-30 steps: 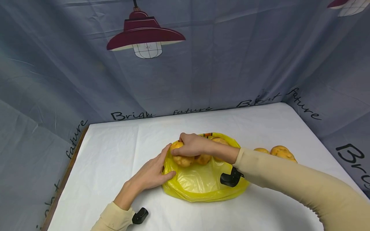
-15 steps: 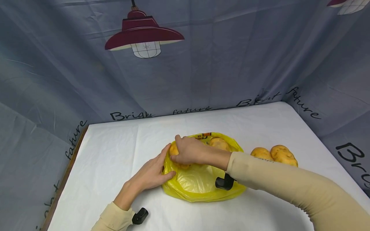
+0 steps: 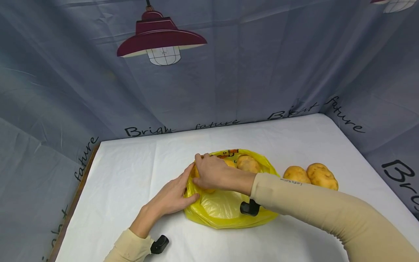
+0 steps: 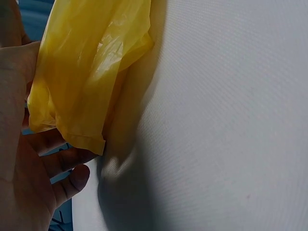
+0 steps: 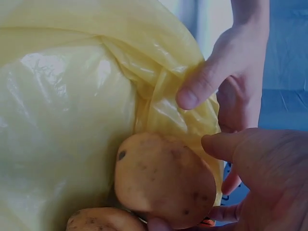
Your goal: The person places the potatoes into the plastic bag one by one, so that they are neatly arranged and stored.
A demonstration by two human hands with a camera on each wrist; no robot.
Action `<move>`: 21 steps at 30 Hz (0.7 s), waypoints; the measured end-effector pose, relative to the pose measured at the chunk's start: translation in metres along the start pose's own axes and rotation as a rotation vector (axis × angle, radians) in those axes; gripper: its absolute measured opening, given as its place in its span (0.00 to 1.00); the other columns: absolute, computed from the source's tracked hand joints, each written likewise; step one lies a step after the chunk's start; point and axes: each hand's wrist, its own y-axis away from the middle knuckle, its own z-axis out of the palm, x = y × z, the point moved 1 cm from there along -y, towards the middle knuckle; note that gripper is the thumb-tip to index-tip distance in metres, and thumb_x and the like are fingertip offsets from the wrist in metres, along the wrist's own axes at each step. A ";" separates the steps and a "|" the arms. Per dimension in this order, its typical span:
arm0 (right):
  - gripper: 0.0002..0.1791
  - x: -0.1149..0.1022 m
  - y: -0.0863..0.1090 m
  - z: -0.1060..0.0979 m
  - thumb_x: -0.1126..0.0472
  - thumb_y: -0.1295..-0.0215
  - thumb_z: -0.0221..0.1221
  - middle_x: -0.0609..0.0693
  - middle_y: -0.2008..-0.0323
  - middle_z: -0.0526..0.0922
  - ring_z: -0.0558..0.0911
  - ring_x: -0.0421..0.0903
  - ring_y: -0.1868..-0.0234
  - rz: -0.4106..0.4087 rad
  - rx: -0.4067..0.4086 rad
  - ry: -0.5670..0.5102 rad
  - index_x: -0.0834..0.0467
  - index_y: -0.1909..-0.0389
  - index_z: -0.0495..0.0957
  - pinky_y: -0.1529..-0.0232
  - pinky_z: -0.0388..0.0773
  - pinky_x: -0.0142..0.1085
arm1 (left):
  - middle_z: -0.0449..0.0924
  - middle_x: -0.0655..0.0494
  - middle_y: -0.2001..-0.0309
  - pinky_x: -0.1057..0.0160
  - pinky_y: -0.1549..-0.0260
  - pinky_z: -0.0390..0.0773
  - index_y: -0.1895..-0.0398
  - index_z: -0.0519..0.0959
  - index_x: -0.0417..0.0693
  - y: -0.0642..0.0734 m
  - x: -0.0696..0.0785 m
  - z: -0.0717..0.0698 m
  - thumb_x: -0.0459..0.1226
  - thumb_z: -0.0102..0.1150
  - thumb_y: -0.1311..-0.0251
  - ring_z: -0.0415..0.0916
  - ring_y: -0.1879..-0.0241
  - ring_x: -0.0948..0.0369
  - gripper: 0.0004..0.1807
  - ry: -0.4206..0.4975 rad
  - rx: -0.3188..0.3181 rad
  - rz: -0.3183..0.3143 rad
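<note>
A yellow plastic bag [image 3: 222, 209] lies open-mouthed on the white table. At its left side my left hand [image 3: 170, 194] holds the rim, the thumb over the edge and the fingers outside the plastic. My right hand [image 3: 212, 171] reaches into the bag's left part and grips a potato [image 5: 166, 180], fingers round its far side. Only slivers of that potato show in the head view. To its right inside the bag sit another potato [image 3: 248, 163] and a partly hidden potato [image 3: 230, 162].
Right of the bag, a rounder potato [image 3: 296, 174] and a longer potato [image 3: 322, 176] lie side by side on the table [image 3: 127, 174], partly behind my right sleeve. A grey curtain [image 3: 248, 72] with a printed lamp surrounds the table's back and sides.
My right hand has shifted left and a little lower with the potato, against the bag's left side. The retreating forearm uncovers more of the two potatoes outside. My left hand stays put.
</note>
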 end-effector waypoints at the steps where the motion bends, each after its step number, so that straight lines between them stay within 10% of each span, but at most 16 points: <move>1: 0.34 0.001 0.000 0.000 0.39 0.34 0.61 0.58 0.55 0.78 0.82 0.52 0.61 0.001 0.001 -0.003 0.61 0.42 0.69 0.63 0.83 0.40 | 0.61 0.58 0.25 0.52 0.41 0.73 0.18 0.37 0.67 0.000 0.000 0.000 0.53 0.62 0.38 0.73 0.39 0.57 0.54 -0.001 -0.002 0.000; 21: 0.35 0.000 -0.002 0.006 0.38 0.35 0.62 0.59 0.52 0.77 0.81 0.56 0.54 0.017 -0.026 0.065 0.59 0.39 0.68 0.61 0.84 0.43 | 0.60 0.58 0.25 0.51 0.41 0.73 0.18 0.39 0.65 0.000 -0.001 0.002 0.53 0.62 0.38 0.73 0.38 0.56 0.53 0.000 0.009 0.013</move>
